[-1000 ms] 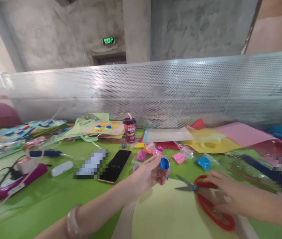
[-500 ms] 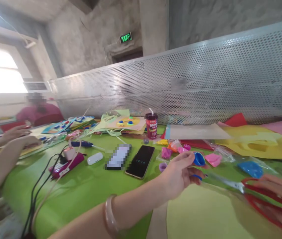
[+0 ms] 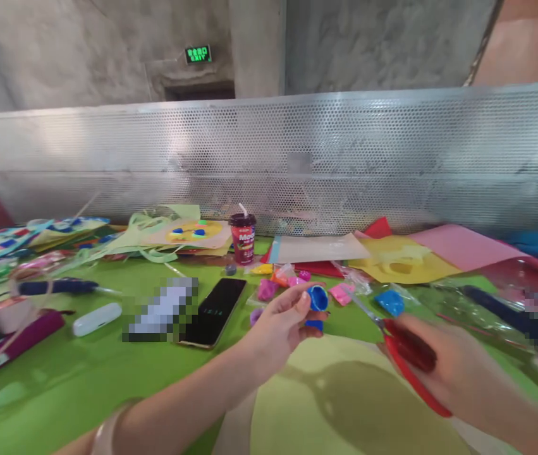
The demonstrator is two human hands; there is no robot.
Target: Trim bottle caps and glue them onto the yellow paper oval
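Note:
My left hand [image 3: 281, 322] is raised over the green table [image 3: 107, 373], its thumb and fingers pinched round a small blue cup-shaped lid [image 3: 318, 297]. My right hand [image 3: 458, 373] has lifted the red-handled scissors [image 3: 404, 357], fingers closed on the handles, blades pointing up-left toward the blue lid. Under both hands lies a pale yellow sheet [image 3: 344, 404].
A black phone [image 3: 212, 311], a blurred card, a white case [image 3: 97, 319] and a purple box with cables [image 3: 17, 335] lie at left. A dark red drink cup [image 3: 243, 237] stands at the back. Coloured sheets [image 3: 392, 256], clay lumps in bags [image 3: 389, 302] and a perforated metal screen [image 3: 297, 158] lie beyond.
My right hand went from resting on the scissors on the yellow sheet to holding them lifted. The view swung left, then back. My left hand kept the blue lid.

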